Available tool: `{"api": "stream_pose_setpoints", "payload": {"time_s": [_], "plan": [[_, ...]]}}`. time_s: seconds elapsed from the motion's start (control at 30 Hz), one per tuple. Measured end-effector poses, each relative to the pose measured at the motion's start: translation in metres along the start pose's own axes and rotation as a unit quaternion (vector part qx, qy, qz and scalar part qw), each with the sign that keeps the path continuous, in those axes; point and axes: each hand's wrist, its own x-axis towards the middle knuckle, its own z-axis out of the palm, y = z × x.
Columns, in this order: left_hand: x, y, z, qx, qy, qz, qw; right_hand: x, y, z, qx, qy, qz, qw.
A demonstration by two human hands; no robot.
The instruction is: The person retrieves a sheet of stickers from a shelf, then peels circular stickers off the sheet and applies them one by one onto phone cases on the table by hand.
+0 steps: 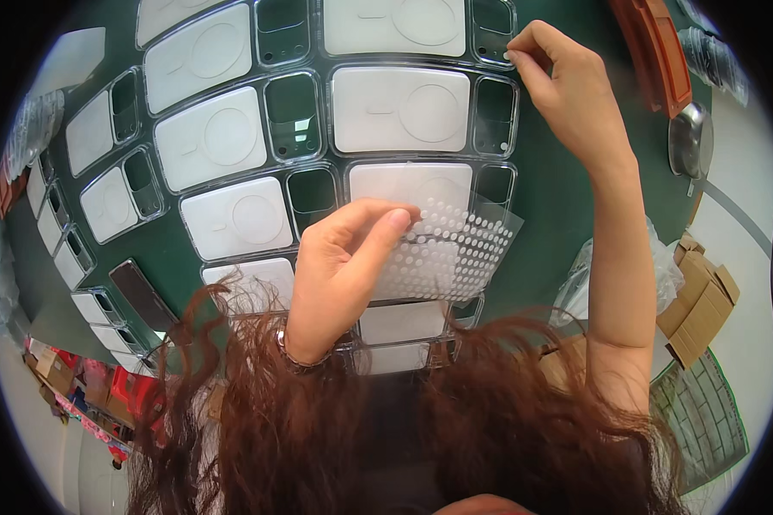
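My left hand (343, 266) pinches a clear sheet dotted with small round white stickers (455, 245), holding it above the lower middle of the green table (567, 197). My right hand (567, 86) is raised at the upper right, thumb and forefinger pressed together over the corner of a clear phone case (495, 30); whether a sticker sits between the fingertips I cannot tell. Several clear phone cases with white inserts (399, 107) lie in rows across the table.
An orange tray (657, 51) and a round metal object (689, 142) sit at the table's right edge. Folded cardboard boxes (700, 300) and a plastic bag (580, 279) lie lower right. A dark phone (142, 292) lies at the left. Long reddish-brown hair (361, 412) covers the lower view.
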Motion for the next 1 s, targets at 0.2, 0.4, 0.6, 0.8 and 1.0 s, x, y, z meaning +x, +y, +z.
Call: {"api": "stream_pose_setpoints", "payload": {"time_s": [0.2,0.4,0.6,0.8,1.0], "plan": [[0.001,0.006,0.005,-0.038,-0.001,-0.012,0.999,-0.026,0.015,0.008,-0.067,0.109,-0.151,0.980],[0.011,0.007,0.008,-0.037,-0.003,-0.015,0.999,-0.039,-0.002,0.008,-0.037,0.147,-0.184,0.971],[0.017,0.011,0.010,-0.049,0.005,0.003,0.999,-0.076,-0.052,0.021,0.168,0.000,-0.181,0.969],[0.021,0.011,0.017,-0.038,0.039,0.020,0.998,-0.074,-0.052,0.028,0.150,0.021,-0.208,0.966],[0.029,0.018,0.025,-0.040,0.053,0.024,0.998,-0.067,-0.050,0.030,0.105,0.038,-0.227,0.967]]}}
